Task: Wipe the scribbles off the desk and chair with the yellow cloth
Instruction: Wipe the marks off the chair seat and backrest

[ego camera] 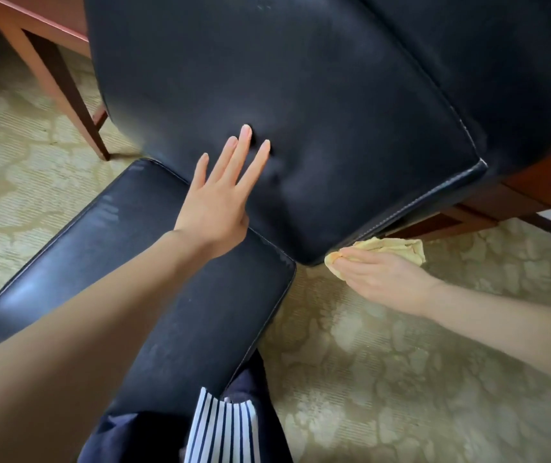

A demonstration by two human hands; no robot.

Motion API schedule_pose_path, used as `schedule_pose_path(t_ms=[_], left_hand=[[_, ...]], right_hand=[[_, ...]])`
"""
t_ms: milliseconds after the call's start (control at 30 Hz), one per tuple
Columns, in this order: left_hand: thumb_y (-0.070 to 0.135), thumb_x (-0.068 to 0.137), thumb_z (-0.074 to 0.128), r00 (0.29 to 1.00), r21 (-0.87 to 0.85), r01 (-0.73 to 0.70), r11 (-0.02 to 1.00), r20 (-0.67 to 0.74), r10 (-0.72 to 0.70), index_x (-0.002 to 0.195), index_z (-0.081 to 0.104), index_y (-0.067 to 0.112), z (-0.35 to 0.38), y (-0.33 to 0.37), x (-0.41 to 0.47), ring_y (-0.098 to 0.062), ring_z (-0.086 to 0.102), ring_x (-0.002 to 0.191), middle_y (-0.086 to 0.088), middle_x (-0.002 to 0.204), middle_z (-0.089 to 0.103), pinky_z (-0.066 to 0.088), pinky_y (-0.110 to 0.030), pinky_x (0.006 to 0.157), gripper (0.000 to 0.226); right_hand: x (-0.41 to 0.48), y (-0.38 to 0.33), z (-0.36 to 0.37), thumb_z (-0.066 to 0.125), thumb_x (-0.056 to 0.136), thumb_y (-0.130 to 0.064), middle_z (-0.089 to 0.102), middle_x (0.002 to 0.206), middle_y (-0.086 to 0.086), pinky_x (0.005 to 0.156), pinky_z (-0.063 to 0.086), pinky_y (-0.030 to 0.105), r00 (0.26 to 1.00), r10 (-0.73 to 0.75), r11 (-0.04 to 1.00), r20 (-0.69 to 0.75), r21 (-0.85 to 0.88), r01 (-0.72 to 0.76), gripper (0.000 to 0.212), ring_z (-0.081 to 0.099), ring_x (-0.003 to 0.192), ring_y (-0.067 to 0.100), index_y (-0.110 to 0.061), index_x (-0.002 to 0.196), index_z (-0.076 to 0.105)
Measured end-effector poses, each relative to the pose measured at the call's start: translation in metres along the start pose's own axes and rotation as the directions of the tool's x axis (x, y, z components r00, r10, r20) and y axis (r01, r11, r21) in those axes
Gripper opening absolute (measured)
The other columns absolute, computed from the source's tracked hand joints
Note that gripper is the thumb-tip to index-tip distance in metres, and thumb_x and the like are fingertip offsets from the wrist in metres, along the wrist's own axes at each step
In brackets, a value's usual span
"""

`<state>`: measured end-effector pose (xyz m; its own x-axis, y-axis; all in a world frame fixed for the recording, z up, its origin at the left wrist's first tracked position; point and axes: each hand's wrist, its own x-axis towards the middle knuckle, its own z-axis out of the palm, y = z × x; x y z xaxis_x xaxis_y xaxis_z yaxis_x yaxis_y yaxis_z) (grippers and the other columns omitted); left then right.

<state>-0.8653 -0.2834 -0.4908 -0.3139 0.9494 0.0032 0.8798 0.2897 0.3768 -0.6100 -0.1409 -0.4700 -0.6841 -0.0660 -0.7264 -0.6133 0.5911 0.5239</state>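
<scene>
Pinching the yellow cloth [397, 247], bunched lengthwise along its fingers, the right hand [384, 275] presses the chair [301, 95] edge; the left hand [215, 205] lies flat, fingers straight.

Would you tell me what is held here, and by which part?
The right hand grips the yellow cloth around its bunched middle; the left hand, flat on the chair, holds nothing.
</scene>
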Motion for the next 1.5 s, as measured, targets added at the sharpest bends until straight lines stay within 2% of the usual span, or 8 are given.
schedule_pose_path(t_ms=[100, 300, 733, 867, 967, 1167, 1400, 1500], left_hand=[[0.001, 0.081, 0.052, 1.000, -0.020, -0.007, 1.000, -0.016, 0.006, 0.151, -0.009, 0.023, 0.002, 0.001, 0.000, -0.023, -0.007, 0.147, -0.006, 0.159, -0.017, 0.007, -0.047, 0.116, 0.096], [0.000, 0.080, 0.053, 0.995, -0.035, -0.075, 0.997, -0.064, 0.072, 0.151, -0.008, 0.024, 0.011, -0.016, -0.004, -0.023, -0.005, 0.147, -0.002, 0.159, -0.014, 0.006, -0.047, 0.116, 0.097], [-0.001, 0.073, 0.056, 0.992, 0.004, 0.007, 1.000, -0.128, -0.007, 0.153, 0.009, 0.017, 0.092, -0.112, -0.054, -0.029, 0.009, 0.147, -0.009, 0.160, 0.004, 0.012, -0.053, 0.114, 0.094], [-0.002, 0.073, 0.058, 0.989, -0.002, 0.060, 0.998, -0.133, -0.059, 0.152, 0.016, 0.013, 0.110, -0.130, -0.068, -0.031, 0.012, 0.146, -0.010, 0.159, 0.009, 0.014, -0.055, 0.113, 0.091], [-0.001, 0.072, 0.061, 0.987, -0.007, 0.088, 0.996, -0.133, -0.088, 0.151, 0.019, 0.012, 0.116, -0.144, -0.078, -0.032, 0.015, 0.145, -0.012, 0.159, 0.012, 0.017, -0.058, 0.111, 0.091], [-0.002, 0.073, 0.062, 0.977, -0.014, 0.162, 0.987, -0.135, -0.163, 0.151, 0.018, 0.010, 0.109, -0.166, -0.087, -0.031, 0.013, 0.145, -0.012, 0.159, 0.011, 0.016, -0.059, 0.112, 0.090], [0.001, 0.079, 0.059, 0.954, -0.048, 0.238, 0.970, -0.173, -0.243, 0.152, 0.014, 0.009, 0.086, -0.180, -0.076, -0.030, 0.004, 0.147, -0.011, 0.160, 0.006, 0.003, -0.054, 0.114, 0.085], [0.002, 0.080, 0.058, 0.946, -0.036, 0.268, 0.963, -0.181, -0.270, 0.151, 0.015, 0.008, 0.085, -0.186, -0.074, -0.032, 0.004, 0.147, -0.013, 0.159, 0.009, 0.003, -0.054, 0.114, 0.083]], right_hand=[[0.004, 0.003, -0.017, 0.065, 0.079, -0.018, 0.051, 0.139, 0.008, 0.109, -0.005, 0.047, 0.991, -0.052, 0.997, 0.123, -0.050, 0.059, 0.050, 0.035, 0.137, 0.022, -0.009, 0.128, 0.059], [0.042, -0.004, -0.030, 0.050, 0.096, -0.016, 0.017, 0.156, 0.019, 0.096, -0.023, 0.048, 0.955, -0.153, 0.981, 0.254, -0.075, 0.177, 0.058, 0.005, 0.145, 0.032, 0.001, 0.146, 0.027], [0.172, -0.035, -0.037, 0.050, 0.096, -0.032, 0.056, 0.129, 0.008, 0.116, 0.001, 0.051, 0.803, -0.307, 0.912, 0.512, -0.083, 0.402, 0.038, 0.037, 0.130, 0.035, -0.011, 0.129, 0.054], [0.209, -0.022, -0.043, 0.054, 0.094, -0.018, 0.047, 0.065, 0.016, 0.115, 0.018, 0.048, 0.841, -0.269, 0.908, 0.470, -0.166, 0.384, 0.015, 0.049, 0.100, 0.030, -0.007, 0.096, 0.063], [0.246, -0.004, -0.046, 0.053, 0.090, -0.016, 0.064, 0.094, 0.006, 0.112, 0.021, 0.046, 0.887, -0.213, 0.917, 0.410, -0.230, 0.326, 0.018, 0.051, 0.101, 0.030, -0.013, 0.103, 0.065], [0.292, 0.053, -0.094, 0.053, 0.091, -0.021, 0.055, 0.129, 0.000, 0.116, 0.007, 0.044, 0.955, -0.118, 0.919, 0.272, -0.333, 0.209, 0.033, 0.041, 0.127, 0.029, -0.018, 0.124, 0.056], [0.330, 0.111, -0.155, 0.053, 0.092, -0.015, 0.054, 0.106, 0.001, 0.097, 0.022, 0.038, 0.991, 0.131, 0.893, -0.039, -0.429, -0.135, 0.021, 0.044, 0.114, 0.025, 0.004, 0.098, 0.047], [0.330, 0.100, -0.147, 0.051, 0.093, -0.015, 0.053, 0.119, 0.007, 0.105, 0.022, 0.041, 0.996, 0.091, 0.896, -0.014, -0.436, -0.088, 0.026, 0.040, 0.120, 0.029, -0.003, 0.116, 0.053]])
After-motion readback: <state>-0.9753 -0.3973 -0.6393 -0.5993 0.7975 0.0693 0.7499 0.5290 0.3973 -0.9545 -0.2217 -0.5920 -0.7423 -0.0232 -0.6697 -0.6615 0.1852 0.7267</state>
